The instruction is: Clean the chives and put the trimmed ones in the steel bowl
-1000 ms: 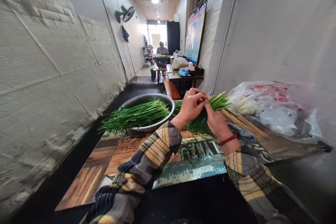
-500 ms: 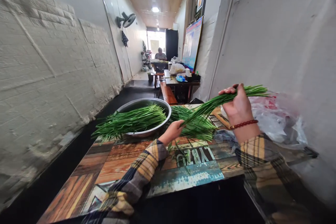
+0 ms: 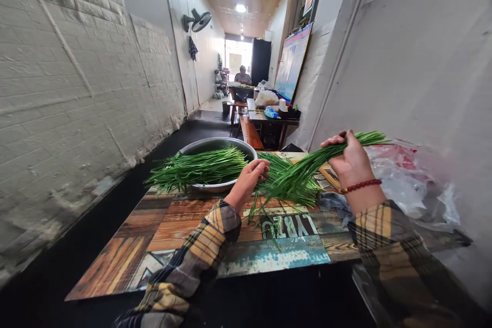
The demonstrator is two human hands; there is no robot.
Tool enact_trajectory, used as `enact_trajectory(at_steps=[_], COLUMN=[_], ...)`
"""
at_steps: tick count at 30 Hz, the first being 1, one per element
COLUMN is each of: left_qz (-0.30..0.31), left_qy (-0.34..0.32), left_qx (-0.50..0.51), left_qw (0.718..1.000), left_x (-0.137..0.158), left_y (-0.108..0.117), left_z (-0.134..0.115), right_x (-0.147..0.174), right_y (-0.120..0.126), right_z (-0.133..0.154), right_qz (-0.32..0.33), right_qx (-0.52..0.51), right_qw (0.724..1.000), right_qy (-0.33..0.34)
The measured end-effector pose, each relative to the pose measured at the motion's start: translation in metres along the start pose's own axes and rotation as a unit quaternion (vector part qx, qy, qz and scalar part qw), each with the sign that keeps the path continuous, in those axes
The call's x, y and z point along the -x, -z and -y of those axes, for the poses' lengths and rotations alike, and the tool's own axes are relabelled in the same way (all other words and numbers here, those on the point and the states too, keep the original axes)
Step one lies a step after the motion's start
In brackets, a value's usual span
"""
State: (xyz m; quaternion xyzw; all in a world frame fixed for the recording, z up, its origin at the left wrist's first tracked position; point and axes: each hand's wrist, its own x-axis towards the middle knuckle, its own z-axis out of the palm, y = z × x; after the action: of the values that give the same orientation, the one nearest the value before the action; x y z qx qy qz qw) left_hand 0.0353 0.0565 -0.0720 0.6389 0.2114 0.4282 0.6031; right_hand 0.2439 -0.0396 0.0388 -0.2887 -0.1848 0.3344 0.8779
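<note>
My right hand (image 3: 348,152), with a red bead bracelet at the wrist, is closed around a bunch of long green chives (image 3: 307,169). The stalk ends stick out to the right past the thumb, and the leaves droop left over a pile of chives (image 3: 303,196) on the table. My left hand (image 3: 251,177) is closed in a pinch just left of the drooping leaves, apart from the bunch. Whatever its fingertips hold is hidden. Behind it stands a metal basin (image 3: 251,149) with more chives (image 3: 203,168) lying in it and hanging over its left rim.
The patterned table (image 3: 180,223) has loose leaf bits near its middle. A grey cloth (image 3: 336,202) and clear plastic bags (image 3: 415,179) lie at the right by the wall. Farther back are a bench (image 3: 250,133), another table (image 3: 265,118) and a seated person (image 3: 243,77).
My left hand has come off the leaf ends of the bunch and risen slightly. The leaves now hang looser and spread. My right hand still grips the bunch.
</note>
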Motion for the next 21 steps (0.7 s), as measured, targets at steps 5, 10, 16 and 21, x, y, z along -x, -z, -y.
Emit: enact_trajectory(at_steps=[5, 10, 16, 21], left_qz=[0.057, 0.015, -0.116, -0.103], left_qy=[-0.036, -0.010, 0.088, 0.065], left_qx=[-0.074, -0.076, 0.073, 0.096], left_qw=[0.995, 0.997, 0.987, 0.988], left_x=[0.016, 0.027, 0.054, 0.055], left_y=[-0.008, -0.010, 0.008, 0.022], left_z=[-0.018, -0.003, 0.053, 0.054], right_x=[0.006, 0.016, 0.015, 0.010], right_y=[-0.012, -0.029, -0.037, -0.035], right_z=[-0.025, -0.045, -0.041, -0.033], right_qz=[0.009, 0.018, 0.009, -0.003], right_qx=[0.022, 0.042, 0.024, 0.002], right_qw=[0.999, 0.996, 0.998, 0.997], right_qy=[-0.035, -0.072, -0.055, -0.074])
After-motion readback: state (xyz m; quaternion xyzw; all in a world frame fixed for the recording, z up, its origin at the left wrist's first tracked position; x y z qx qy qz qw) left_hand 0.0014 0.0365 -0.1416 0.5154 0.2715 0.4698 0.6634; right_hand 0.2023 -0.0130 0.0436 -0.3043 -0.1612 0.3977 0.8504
